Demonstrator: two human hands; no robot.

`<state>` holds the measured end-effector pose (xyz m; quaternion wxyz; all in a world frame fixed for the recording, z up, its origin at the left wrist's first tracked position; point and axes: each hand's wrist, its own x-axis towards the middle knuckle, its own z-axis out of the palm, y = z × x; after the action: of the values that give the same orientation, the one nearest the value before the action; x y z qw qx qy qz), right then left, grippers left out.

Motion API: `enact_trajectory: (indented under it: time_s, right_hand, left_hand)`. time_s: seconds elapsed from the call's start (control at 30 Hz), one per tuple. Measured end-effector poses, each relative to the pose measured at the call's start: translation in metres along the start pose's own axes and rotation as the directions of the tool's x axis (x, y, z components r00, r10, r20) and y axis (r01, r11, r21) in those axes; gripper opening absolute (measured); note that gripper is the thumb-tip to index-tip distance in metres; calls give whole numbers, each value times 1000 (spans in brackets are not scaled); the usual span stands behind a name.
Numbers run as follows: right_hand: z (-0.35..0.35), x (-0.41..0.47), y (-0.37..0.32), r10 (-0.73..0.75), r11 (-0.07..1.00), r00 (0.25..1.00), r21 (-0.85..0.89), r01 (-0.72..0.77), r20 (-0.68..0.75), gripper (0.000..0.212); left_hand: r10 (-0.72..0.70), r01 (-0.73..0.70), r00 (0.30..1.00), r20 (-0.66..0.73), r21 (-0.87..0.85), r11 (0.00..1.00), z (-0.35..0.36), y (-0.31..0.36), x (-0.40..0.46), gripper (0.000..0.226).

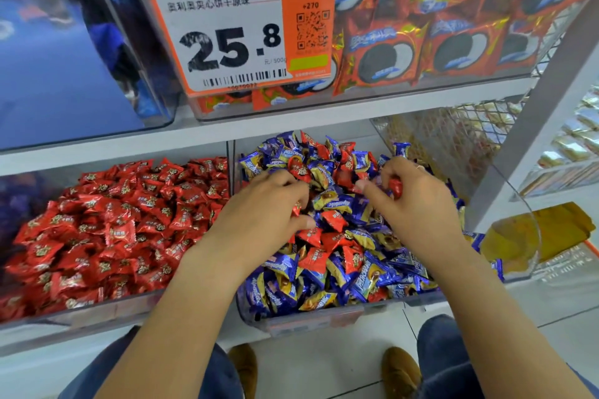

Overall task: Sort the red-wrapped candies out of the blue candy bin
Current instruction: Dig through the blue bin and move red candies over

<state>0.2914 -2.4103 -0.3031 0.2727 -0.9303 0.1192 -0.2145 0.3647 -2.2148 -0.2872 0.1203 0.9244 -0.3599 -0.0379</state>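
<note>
In blue bin (311, 321), red candies (334, 220)

I note an orange price tag (241, 32) reading 25.8, with a QR code (312, 30) and a barcode (244, 78), on the front of a clear upper bin (356, 100). That bin holds red-orange packs of sandwich cookies (385, 57). To its left I see another clear bin (84, 58) with blurred blue contents. Both stand on a white shelf (113, 147). At right, a wire mesh panel (460, 136) sits beside a white upright post (534, 126). Beyond it are silvery packets (580, 136) and a yellow pack (557, 230). At the bottom, I see blue jeans (444, 356) and brown shoes (400, 369) on a pale tiled floor (324, 363).
</note>
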Motion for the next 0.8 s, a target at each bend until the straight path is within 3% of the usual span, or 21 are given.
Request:
enact_trajectory:
  time_s: [0.07, 0.17, 0.3, 0.37, 0.5, 0.6, 0.73, 0.8]
  right_hand:
    - [-6, -1, -5, 4, 991, 1000, 135, -3, -7, 34]
    - [-7, -7, -12, -61, 985, 981, 169, 30, 183, 15]
    - [-1, -10, -18, -105, 990, 906, -39, 133, 410, 50]
    - [0, -10, -19, -93, 989, 891, -59, 133, 444, 50]
    - [3, -10, -16, -94, 990, 923, -63, 126, 374, 30]
    - [4, -11, -17, -125, 992, 962, 10, 126, 242, 24]
    - [-4, -10, -18, -74, 992, 979, 112, 54, 190, 8]
    - [-7, -11, -18, -82, 992, 975, 115, 59, 205, 20]
  left_hand:
    - [17, -20, 998, -67, -46, 999, 1, -1, 1, 17]
    - [6, -27, 986, -166, -128, 991, 1, -4, 1, 6]
    - [-93, -20, 953, -289, -365, 931, -6, -5, 1, 13]
    - [-157, -25, 937, -313, -506, 862, -11, -3, -1, 15]
    - [-219, -31, 923, -316, -629, 776, -15, 0, -2, 15]
    - [-248, -63, 900, -359, -670, 740, -14, -2, -2, 16]
    - [-280, -47, 862, -423, -617, 785, -16, -6, -4, 15]
    - [-257, -12, 859, -443, -519, 855, -21, -5, -9, 9]
